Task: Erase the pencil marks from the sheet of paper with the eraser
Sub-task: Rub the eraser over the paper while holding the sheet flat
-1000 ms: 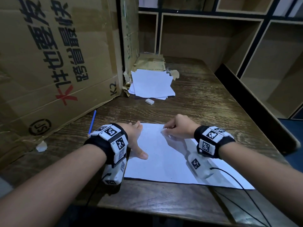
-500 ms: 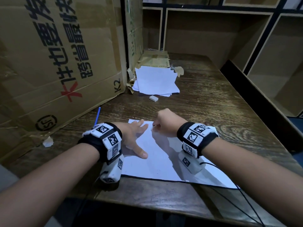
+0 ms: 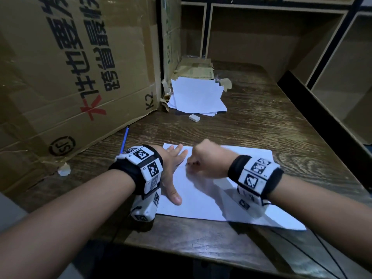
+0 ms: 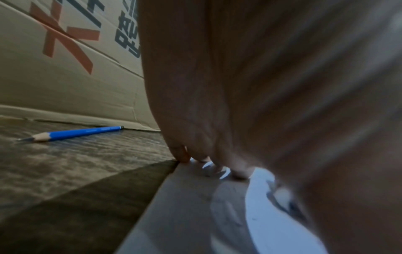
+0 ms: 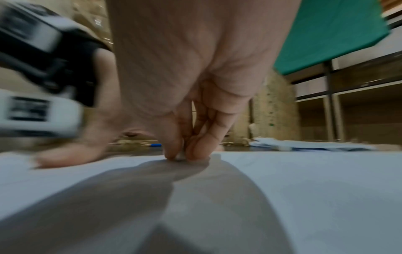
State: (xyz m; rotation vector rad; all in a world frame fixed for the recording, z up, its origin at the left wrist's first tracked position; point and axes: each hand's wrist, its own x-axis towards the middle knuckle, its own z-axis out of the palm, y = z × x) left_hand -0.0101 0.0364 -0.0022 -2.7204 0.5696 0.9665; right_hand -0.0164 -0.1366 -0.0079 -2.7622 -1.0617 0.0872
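Observation:
A white sheet of paper (image 3: 201, 200) lies on the dark wooden table (image 3: 261, 127). My left hand (image 3: 175, 172) presses flat on the sheet's left edge, fingers straight and spread. In the left wrist view those fingertips (image 4: 185, 155) sit at the paper's (image 4: 185, 206) corner. My right hand (image 3: 191, 163) is curled and blurred near the sheet's top. In the right wrist view the right hand (image 5: 180, 154) pinches a small white eraser (image 5: 180, 157) between thumb and fingers, down on the paper (image 5: 282, 189). Pencil marks are too faint to make out.
A blue pencil (image 3: 124, 140) lies left of the sheet, beside a large cardboard box (image 3: 70, 67). A second eraser (image 3: 194, 118) rests in front of a stack of white papers (image 3: 198, 96). A crumpled scrap (image 3: 64, 170) sits at the left. Shelving (image 3: 342, 87) lines the right side.
My right hand has shifted left along the top of the sheet, closer to the left hand, and is now motion-blurred. The left hand stays flat on the paper.

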